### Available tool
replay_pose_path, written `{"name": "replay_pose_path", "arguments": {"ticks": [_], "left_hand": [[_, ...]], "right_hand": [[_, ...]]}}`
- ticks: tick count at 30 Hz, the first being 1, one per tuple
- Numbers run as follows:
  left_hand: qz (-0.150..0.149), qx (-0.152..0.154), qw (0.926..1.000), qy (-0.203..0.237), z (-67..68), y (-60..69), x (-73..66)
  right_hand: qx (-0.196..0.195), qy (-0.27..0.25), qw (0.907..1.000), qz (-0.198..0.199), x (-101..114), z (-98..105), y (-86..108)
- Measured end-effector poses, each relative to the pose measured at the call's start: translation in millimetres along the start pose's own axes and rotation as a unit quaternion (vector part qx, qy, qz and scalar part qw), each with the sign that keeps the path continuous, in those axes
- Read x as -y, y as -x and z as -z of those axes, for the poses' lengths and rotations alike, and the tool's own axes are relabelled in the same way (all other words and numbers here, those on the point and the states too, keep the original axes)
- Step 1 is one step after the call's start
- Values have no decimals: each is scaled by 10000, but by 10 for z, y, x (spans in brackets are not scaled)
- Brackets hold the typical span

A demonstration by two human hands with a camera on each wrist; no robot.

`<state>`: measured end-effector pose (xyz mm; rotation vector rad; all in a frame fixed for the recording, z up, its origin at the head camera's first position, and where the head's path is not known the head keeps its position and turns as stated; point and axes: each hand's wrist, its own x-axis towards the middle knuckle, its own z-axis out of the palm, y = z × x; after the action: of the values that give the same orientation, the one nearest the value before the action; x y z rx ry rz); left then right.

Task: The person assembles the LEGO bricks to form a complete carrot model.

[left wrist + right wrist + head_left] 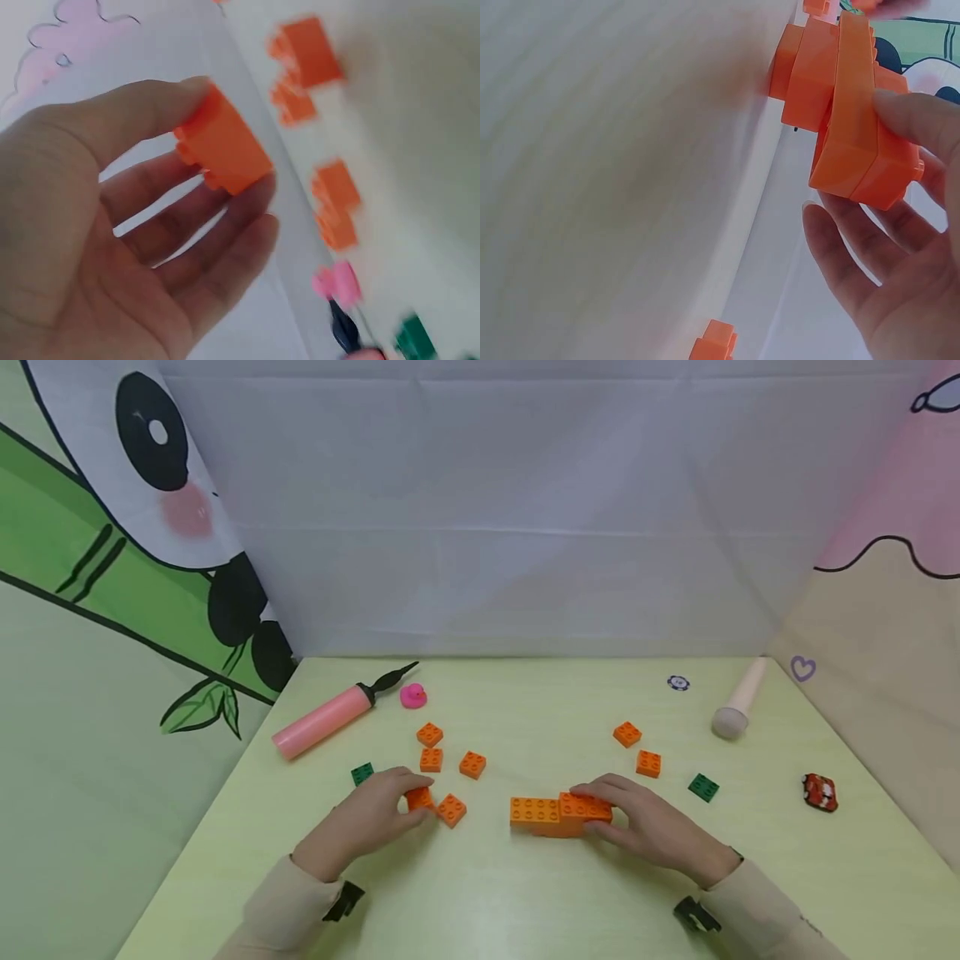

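Pale sleeves (277, 906) are stretched nearest the camera over the counter (517, 902), 1 at either side. By the left hand (363, 818), a small orange brick (417, 797) is pinched between thumb and fingertips, the fingers being only partly bent and the palm clear of it (this is shown best in the left wrist view, where its studs are turned toward the palm). By the right hand (648, 822), the right end of a joined orange block (542, 812) is gripped between thumb and fingers; whether the block's underside is touching the counter cannot be told. Its long axis is laid left to right, roughly level with the pinched brick and to the right of it; its lower end is pointed toward the left hand, while its raised end is held in the right, the nearer hand. Between brick and block, just beside the left thumb, a loose orange brick (452, 810) is placed. Farther off, 3 more orange bricks (431, 760) are scattered, and 2 other orange bricks (648, 764) are set beyond the right hand.
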<state>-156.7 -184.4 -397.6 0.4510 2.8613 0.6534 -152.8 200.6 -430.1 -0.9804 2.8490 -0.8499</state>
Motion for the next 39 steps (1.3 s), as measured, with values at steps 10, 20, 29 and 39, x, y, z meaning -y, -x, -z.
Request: {"name": "replay_pose_path", "arguments": {"ticks": [10, 20, 29, 39], "left_hand": [[-1961, 63, 9803, 225, -253, -377, -744], [-2126, 191, 9768, 178, -511, -540, -906], [-2014, 241, 9789, 232, -571, -577, -905], [-1951, 266, 9801, 255, -583, -585, -923]], "right_hand": [[77, -84, 9999, -122, 21, 16, -40], [136, -183, 9996, -138, 38, -3, -69], [109, -204, 9997, 7, 44, -24, -84], [71, -251, 9996, 68, 38, -26, -86]]}}
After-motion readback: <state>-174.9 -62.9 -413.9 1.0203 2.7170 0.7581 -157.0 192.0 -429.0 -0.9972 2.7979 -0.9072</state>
